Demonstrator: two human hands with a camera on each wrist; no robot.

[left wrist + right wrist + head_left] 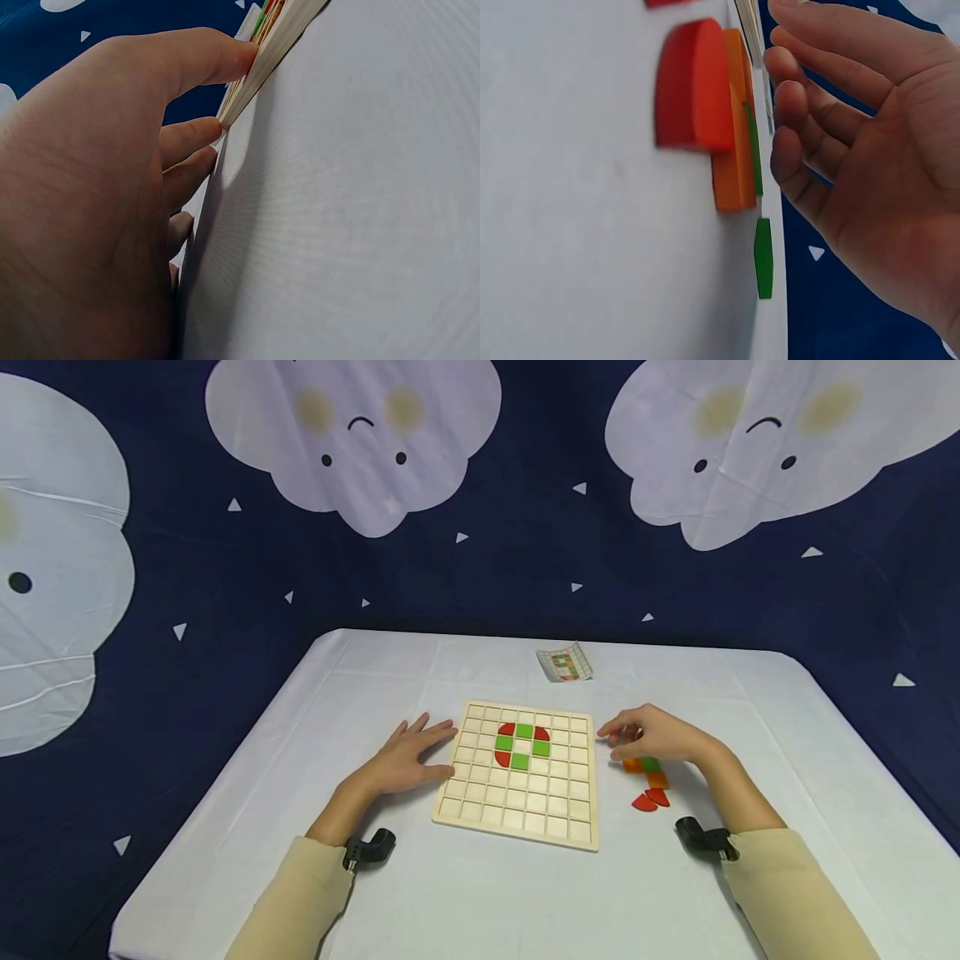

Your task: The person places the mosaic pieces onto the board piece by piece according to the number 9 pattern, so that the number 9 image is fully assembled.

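A square pale wooden grid board (517,814) lies on the table, with several green squares and 3 red quarter-round pieces grouped in its upper middle. My left hand (405,760) is spread beside it, thumb and forefinger touching the board's left edge; the left wrist view shows the thumb tip (240,61) against that edge. To the right of the board, my right hand (656,733) hovers over loose pieces with loosely bent fingers, and no piece shows in it. Under and near it lie orange squares (657,781), a green square (649,764) and two red quarter-round pieces (643,802).
Behind the board lies a small creased paper card (566,663) printed with a coloured grid pattern. White cloth covers the table (390,893). A dark blue curtain (525,568) with clouds hangs beyond its far edge.
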